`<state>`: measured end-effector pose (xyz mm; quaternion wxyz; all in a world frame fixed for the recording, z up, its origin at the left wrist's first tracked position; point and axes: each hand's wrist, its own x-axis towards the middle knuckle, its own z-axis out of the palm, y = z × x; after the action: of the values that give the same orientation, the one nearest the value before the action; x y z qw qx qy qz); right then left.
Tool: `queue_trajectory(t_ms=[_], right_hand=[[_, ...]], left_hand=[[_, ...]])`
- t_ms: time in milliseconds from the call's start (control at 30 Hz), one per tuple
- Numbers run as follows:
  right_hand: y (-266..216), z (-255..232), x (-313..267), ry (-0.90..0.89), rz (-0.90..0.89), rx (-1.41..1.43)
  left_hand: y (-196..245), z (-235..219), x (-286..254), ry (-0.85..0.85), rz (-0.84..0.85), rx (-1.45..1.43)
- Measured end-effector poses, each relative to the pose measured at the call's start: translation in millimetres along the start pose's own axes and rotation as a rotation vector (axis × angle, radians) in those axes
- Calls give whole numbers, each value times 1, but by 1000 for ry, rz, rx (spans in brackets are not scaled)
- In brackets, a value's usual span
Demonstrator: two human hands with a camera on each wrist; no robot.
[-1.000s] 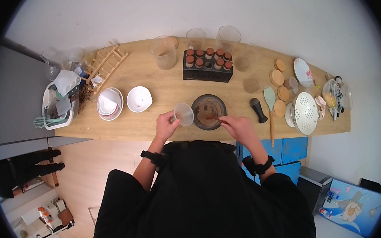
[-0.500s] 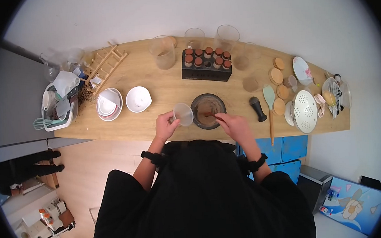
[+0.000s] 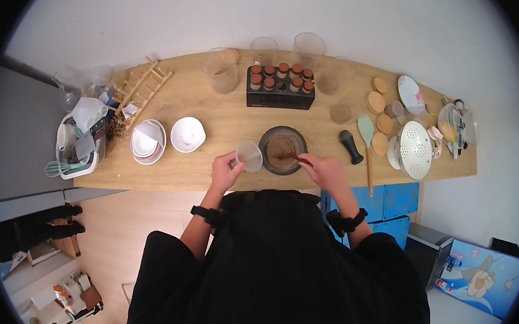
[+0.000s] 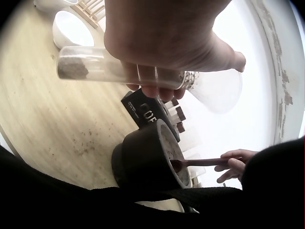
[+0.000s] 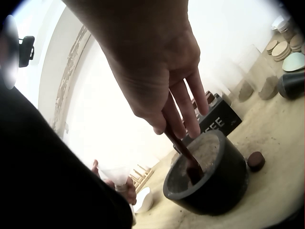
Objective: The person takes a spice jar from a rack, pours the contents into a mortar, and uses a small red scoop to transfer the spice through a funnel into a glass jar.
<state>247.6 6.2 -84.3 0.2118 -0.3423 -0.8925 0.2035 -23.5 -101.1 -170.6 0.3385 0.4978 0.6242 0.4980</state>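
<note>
My left hand (image 3: 227,172) grips a clear glass tube (image 4: 107,64), with brown powder at its closed end and a translucent funnel (image 4: 217,90) at its mouth. Between thumb and fingers my right hand (image 3: 325,172) pinches the handle of a dark reddish-brown spoon (image 5: 183,149). The spoon's head is down inside a black mortar (image 5: 228,176), which holds brown powder. In the head view the funnel (image 3: 249,156) is just left of the mortar (image 3: 302,150), with the tube hidden beneath it.
Behind the mortar stands a black rack (image 3: 279,98) of capped tubes. White bowls (image 3: 188,135) are at the left. A black pestle (image 3: 350,147), a green spatula (image 3: 366,131) and a white colander (image 3: 415,151) lie to the right. Clear jars (image 3: 221,74) line the back.
The spoon in my right hand has shifted within the mortar, and more of its handle shows. My left hand holds nearly the same place.
</note>
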Motion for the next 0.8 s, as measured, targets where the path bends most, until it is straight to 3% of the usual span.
queue_trajectory(t_ms=[167,300,400,467,533,633,700,800], right_hand=[[7,-6,-6,-6,69,-3],[-12,-17,-5,-87,75,-7],[-8,-4,-5,-46,112,-41],[-6,-12,-9,-83,112,-15],[-6,-11,-10,-119,119,6],[-7,1,-8,-52,94,-12],[-6,-1,-6,-2,246,7],[3,-5,-10,105,307,21]], left_hand=[[-5,-5,-2,-40,-87,35],[-4,-3,-3,-24,-87,23],[-1,-2,1,-25,-79,-4],[0,0,0,4,43,5],[-3,-1,-2,-19,-9,8],[-6,-2,-3,-61,-63,28],[-8,-2,-2,-74,-62,53],[-6,1,0,11,5,19]])
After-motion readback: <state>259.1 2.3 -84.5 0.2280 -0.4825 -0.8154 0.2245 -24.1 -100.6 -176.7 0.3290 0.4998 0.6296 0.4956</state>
